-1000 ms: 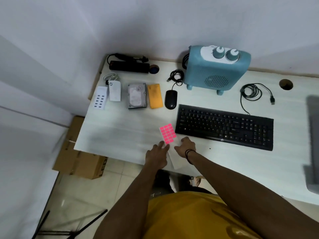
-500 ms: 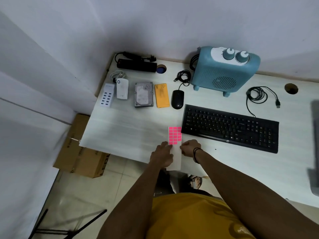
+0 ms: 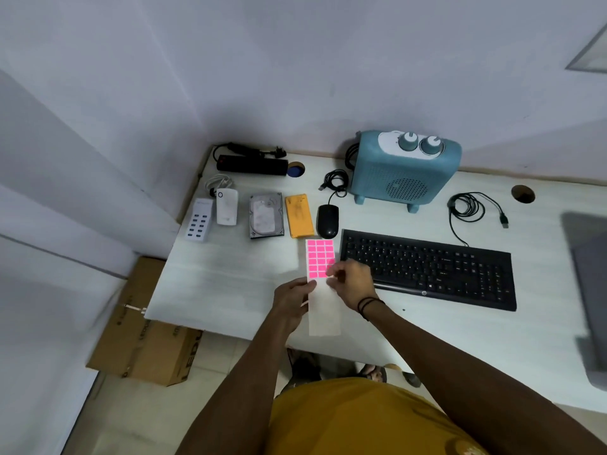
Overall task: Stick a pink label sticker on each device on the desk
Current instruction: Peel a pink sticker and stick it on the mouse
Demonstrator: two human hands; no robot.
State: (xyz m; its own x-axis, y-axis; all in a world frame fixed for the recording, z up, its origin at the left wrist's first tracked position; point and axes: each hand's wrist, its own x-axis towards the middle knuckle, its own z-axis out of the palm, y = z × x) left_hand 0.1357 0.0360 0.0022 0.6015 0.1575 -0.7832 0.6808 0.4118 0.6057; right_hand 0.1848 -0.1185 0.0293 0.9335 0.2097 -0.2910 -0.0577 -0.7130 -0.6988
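Observation:
A white sticker sheet (image 3: pixel 323 310) with several pink labels (image 3: pixel 318 256) on its far end is held upright over the white desk (image 3: pixel 230 284). My left hand (image 3: pixel 292 300) pinches the sheet's left edge. My right hand (image 3: pixel 351 282) has its fingertips on the lower right pink labels. Along the back lie a white USB hub (image 3: pixel 198 219), a white adapter (image 3: pixel 227 206), a hard drive (image 3: pixel 266 215), an orange device (image 3: pixel 298 215), a black mouse (image 3: pixel 327 221), a blue heater (image 3: pixel 405 170), a black keyboard (image 3: pixel 427 269) and a black power strip (image 3: pixel 251 165).
A coiled black cable (image 3: pixel 469 208) lies right of the heater, beside a round cable hole (image 3: pixel 523 193). A grey object (image 3: pixel 589 290) sits at the right edge. A cardboard box (image 3: pixel 144 336) stands on the floor left of the desk.
The sheet has been lifted and straightened, further from the desk's front edge. My right hand moved up from the sheet's bare part onto the pink labels. The camera view shifted slightly.

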